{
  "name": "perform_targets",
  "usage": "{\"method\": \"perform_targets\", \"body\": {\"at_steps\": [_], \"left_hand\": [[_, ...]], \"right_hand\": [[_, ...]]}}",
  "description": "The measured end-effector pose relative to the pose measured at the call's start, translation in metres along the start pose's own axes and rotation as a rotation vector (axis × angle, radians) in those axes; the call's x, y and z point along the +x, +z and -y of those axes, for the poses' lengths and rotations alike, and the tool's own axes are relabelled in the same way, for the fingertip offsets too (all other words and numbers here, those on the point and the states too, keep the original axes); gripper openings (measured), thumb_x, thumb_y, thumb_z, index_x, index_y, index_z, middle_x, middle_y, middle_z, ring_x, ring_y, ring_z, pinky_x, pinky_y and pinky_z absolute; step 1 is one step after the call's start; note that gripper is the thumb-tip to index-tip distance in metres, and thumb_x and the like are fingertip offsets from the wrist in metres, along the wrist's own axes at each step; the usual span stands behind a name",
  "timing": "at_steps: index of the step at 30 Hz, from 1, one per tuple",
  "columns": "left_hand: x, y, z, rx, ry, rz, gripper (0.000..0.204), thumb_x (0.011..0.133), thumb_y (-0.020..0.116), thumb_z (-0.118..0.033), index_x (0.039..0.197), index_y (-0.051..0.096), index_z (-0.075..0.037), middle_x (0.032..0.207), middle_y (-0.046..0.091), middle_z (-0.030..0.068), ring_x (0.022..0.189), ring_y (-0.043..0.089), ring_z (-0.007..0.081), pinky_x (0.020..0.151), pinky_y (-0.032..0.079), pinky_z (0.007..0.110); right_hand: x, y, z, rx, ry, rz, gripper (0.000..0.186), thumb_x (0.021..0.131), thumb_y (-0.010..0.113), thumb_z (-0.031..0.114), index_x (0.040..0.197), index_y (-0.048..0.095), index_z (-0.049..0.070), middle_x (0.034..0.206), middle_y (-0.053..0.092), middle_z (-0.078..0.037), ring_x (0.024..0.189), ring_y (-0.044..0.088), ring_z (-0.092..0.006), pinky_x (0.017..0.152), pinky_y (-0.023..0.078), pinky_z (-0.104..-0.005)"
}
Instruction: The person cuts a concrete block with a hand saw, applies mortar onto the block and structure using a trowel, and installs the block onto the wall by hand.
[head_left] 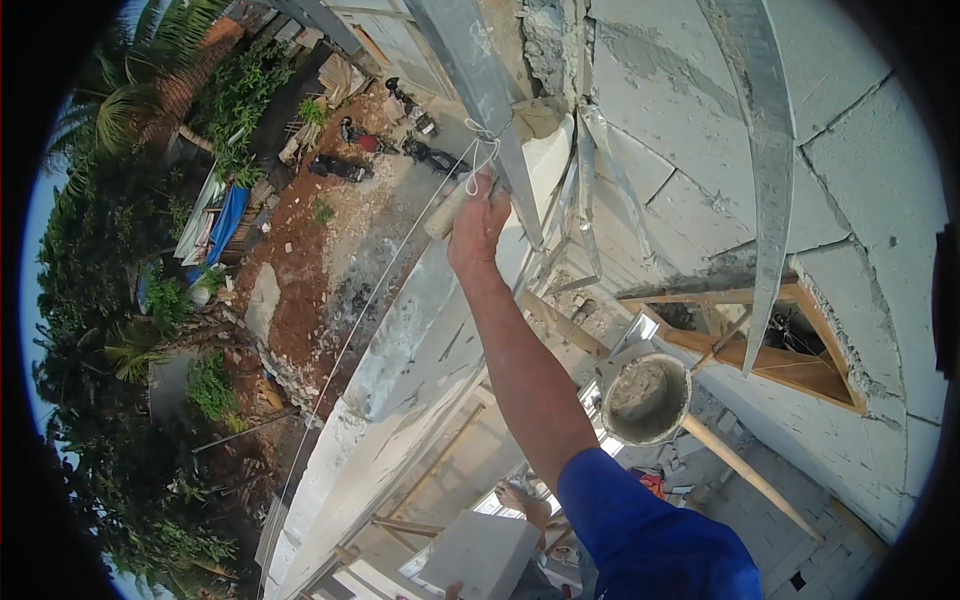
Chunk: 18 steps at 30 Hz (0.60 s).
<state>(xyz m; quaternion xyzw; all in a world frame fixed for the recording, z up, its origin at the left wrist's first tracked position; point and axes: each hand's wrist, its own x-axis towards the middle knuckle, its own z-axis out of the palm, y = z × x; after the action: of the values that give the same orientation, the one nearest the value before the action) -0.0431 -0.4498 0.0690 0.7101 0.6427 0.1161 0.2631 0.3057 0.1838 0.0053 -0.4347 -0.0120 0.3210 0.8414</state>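
My right hand reaches far forward, its arm bare below a blue sleeve. Its fingers are closed at a white string that is looped round a long grey metal strip. A short pale stub lies against the left side of that hand. From there the string runs taut down along the wall top. At the bottom edge, fingertips of my left hand show on a light grey building block; the rest of that hand is out of view.
A mortar-crusted bucket stands right of my arm, near a wooden pole. A block wall with a wood-framed opening rises on the right. Beyond the wall top the ground drops far below, with parked motorbikes. A bare foot shows low down.
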Motion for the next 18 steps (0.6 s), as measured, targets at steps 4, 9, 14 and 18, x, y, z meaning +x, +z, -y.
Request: {"method": "perform_targets", "body": {"at_steps": [4,9,14,18], "left_hand": [[-0.029,0.013,0.02,-0.209,-0.478,0.06,0.071,0.072,0.045,0.013,0.141,0.037,-0.005,0.074,0.041,-0.001,0.063,0.041,0.0107,0.058,0.041,0.027],[-0.029,0.019,0.011,-0.451,-0.547,0.052,0.071,0.073,0.045,0.013,0.141,0.037,-0.006,0.076,0.041,0.0003,0.063,0.041,0.0128,0.059,0.042,0.03],[0.015,0.015,-0.008,-0.065,-0.099,0.01,0.069,0.075,0.046,0.007,0.142,0.036,-0.007,0.08,0.042,0.0013,0.069,0.042,0.0142,0.064,0.043,0.03],[0.029,0.02,-0.011,-0.298,-0.446,0.068,0.068,0.075,0.048,0.002,0.141,0.036,-0.007,0.087,0.043,0.0031,0.076,0.043,0.0169,0.069,0.043,0.033]], "right_hand": [[-0.002,0.003,0.012,0.199,0.182,0.032,0.03,0.098,0.047,0.038,0.09,0.046,0.009,0.071,0.051,-0.005,0.058,0.054,-0.0172,0.049,0.048,-0.0335],[-0.027,0.003,0.044,0.406,0.374,0.037,0.032,0.098,0.045,0.039,0.087,0.047,0.009,0.069,0.052,-0.005,0.055,0.054,-0.0174,0.046,0.047,-0.0334],[-0.05,-0.004,0.069,0.314,0.428,0.11,0.031,0.096,0.045,0.039,0.09,0.046,0.009,0.071,0.051,-0.005,0.057,0.055,-0.018,0.047,0.047,-0.0352],[-0.064,-0.014,0.075,0.33,0.504,0.134,0.03,0.096,0.044,0.038,0.091,0.046,0.009,0.073,0.051,-0.006,0.057,0.054,-0.0185,0.047,0.047,-0.0363]]}}
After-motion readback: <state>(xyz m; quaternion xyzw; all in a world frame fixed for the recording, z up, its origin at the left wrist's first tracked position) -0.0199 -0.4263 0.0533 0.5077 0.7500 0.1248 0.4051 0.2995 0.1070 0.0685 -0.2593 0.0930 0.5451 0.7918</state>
